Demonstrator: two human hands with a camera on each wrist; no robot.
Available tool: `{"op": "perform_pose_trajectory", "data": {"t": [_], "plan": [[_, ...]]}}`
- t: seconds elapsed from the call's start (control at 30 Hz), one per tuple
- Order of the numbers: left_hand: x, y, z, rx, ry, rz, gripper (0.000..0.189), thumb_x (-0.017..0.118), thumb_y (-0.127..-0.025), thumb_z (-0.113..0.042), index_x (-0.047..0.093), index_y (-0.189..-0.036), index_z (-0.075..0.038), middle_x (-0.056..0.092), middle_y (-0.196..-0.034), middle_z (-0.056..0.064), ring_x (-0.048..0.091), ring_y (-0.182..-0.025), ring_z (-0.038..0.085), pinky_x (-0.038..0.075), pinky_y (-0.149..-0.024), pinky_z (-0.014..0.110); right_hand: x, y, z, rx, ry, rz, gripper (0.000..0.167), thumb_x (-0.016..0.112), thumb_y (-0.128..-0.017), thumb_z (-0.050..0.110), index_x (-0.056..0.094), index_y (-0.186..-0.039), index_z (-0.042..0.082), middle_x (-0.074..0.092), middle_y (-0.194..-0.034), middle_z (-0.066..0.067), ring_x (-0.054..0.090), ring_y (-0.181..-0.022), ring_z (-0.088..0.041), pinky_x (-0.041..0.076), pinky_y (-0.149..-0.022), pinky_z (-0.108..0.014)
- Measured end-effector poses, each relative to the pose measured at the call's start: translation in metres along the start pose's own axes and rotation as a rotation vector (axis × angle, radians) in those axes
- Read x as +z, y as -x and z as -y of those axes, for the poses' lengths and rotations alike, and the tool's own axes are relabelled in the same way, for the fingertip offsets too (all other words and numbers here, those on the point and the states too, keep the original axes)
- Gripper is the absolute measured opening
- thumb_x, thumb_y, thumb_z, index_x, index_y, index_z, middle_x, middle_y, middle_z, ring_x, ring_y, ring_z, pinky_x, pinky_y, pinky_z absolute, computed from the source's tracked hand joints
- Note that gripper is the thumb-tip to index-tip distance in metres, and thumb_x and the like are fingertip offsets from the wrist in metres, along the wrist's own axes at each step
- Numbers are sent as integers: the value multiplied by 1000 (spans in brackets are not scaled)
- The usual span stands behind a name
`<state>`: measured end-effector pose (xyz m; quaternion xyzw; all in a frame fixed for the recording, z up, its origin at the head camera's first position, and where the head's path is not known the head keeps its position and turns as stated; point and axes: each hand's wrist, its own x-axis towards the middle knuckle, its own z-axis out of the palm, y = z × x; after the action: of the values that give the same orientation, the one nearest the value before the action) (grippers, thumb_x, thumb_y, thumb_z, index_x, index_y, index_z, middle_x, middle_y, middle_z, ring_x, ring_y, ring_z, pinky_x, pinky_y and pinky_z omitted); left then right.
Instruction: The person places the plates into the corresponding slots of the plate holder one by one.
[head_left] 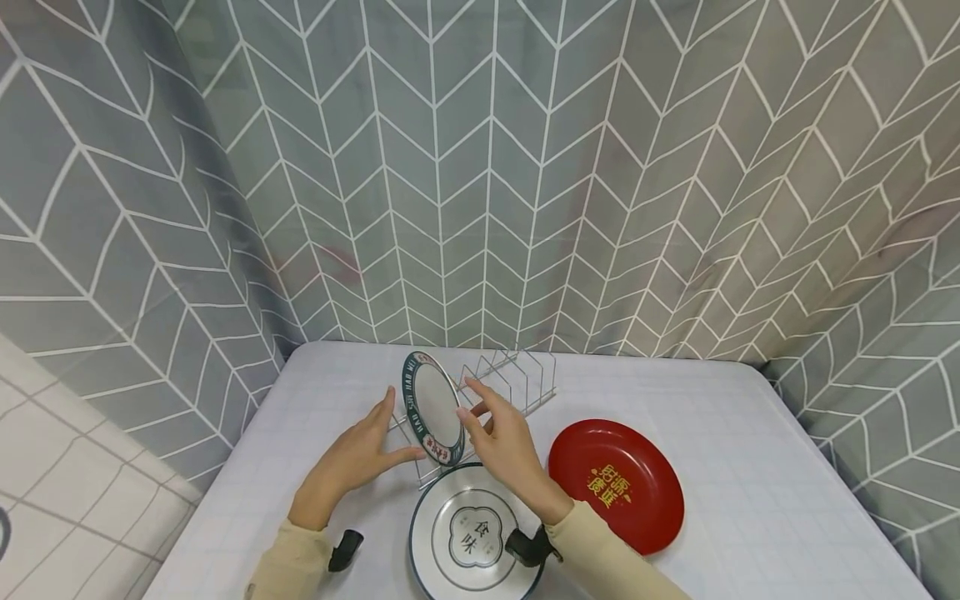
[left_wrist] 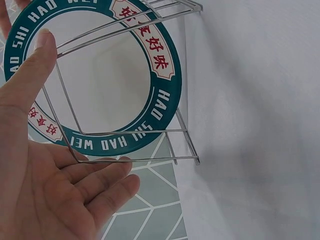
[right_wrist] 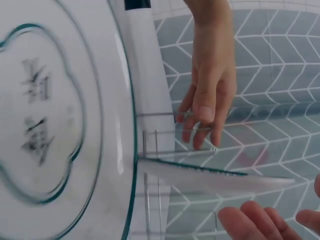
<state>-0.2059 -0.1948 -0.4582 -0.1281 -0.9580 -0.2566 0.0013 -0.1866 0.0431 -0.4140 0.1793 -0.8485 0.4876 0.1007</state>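
A white plate with a green lettered rim stands on edge, tilted, in the wire dish rack. To its left is my left hand, fingers extended and thumb toward the plate's lower edge. In the left wrist view, the thumb and rack wires overlap the plate. My right hand is at the plate's right edge, thumb tip near the rim and fingers loosely bent. The right wrist view shows its fingertips beside the plate, which appears nearly edge-on.
A white plate with a blue rim and dark characters lies in front of the rack, partly under the right forearm. On the right lies a red oval plate with gold characters. A white cloth covers the table; patterned curtains surround it.
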Motion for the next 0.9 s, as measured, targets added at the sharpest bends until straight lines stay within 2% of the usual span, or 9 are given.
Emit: {"op": "perform_pose_trajectory", "data": {"t": [0.13,0.33,0.5,0.77,0.9], "plan": [[-1,-1,-2,2,-4,8,118,70,-79,-64,9,-155,3,22,-158,26,31,-143,43,34,-114,55,-15,17,-4,91,-98,-26,45,65,-96,20,55,-140,19,65,-94,-12,65,-62,-21,57,-51,-22],[-2,0,-1,10,-4,-4,117,71,-79,-62,10,-155,3,23,-158,26,31,-143,43,34,-114,55,-25,36,-14,128,-74,-24,44,67,-94,21,57,-137,16,65,-93,-11,66,-64,-22,57,-51,-20],[0,0,1,15,8,-4,117,71,-79,-62,10,-156,2,23,-158,26,32,-143,43,34,-114,55,-29,46,-22,176,-77,-14,43,67,-94,23,59,-135,16,65,-93,-10,66,-65,-24,59,-53,-24],[-1,0,1,19,16,-7,117,72,-79,-60,9,-156,2,22,-158,26,31,-143,44,33,-114,56,-32,61,-43,249,-37,-17,41,68,-93,22,61,-133,15,66,-92,-10,66,-66,-19,57,-53,-20],[-2,1,1,17,21,1,117,71,-80,-60,8,-156,1,21,-159,25,30,-144,43,32,-115,56,-33,66,-51,282,-36,-14,40,67,-94,25,61,-132,14,66,-93,-14,65,-66,-19,59,-55,-22]]}}
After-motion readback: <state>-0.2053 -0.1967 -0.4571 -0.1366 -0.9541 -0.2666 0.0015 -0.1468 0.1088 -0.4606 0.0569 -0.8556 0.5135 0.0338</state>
